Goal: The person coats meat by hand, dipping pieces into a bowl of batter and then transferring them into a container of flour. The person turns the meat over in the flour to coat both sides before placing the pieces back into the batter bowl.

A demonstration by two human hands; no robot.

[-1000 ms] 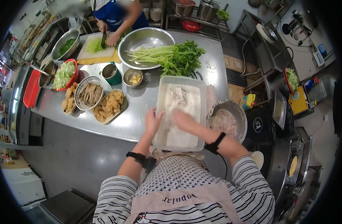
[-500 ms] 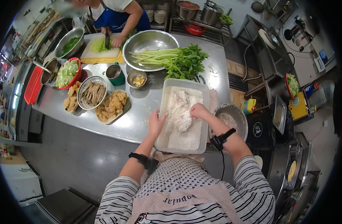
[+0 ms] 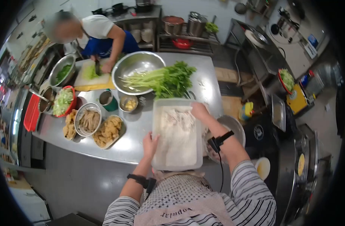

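A translucent plastic tub [image 3: 197, 158] of white flour [image 3: 176, 147] stands at the table's front edge. Toward its far end lie flour-coated pieces [image 3: 182, 118], too blurred to name. My left hand [image 3: 150, 145] is at the tub's left wall, thumb and fingers apart. Over the tub's far right corner is my right hand [image 3: 200, 112], its fingers curled together beside the coated pieces; what they hold, if anything, is hidden. To the right of the tub, a metal bowl [image 3: 238, 130] sits partly behind my right forearm.
Leafy celery [image 3: 176, 79] lies across a large steel bowl [image 3: 118, 71] beyond the tub. Fried pieces [image 3: 109, 132] and a bowl of strips [image 3: 88, 120] stand to the left. Across the table, a person [image 3: 108, 37] holds a knife [image 3: 97, 67] over chopped greens on a board [image 3: 80, 80].
My right hand has moved from the middle of the flour to the tub's far right corner. The coated pieces lie farther up the tub. The whole view has shifted.
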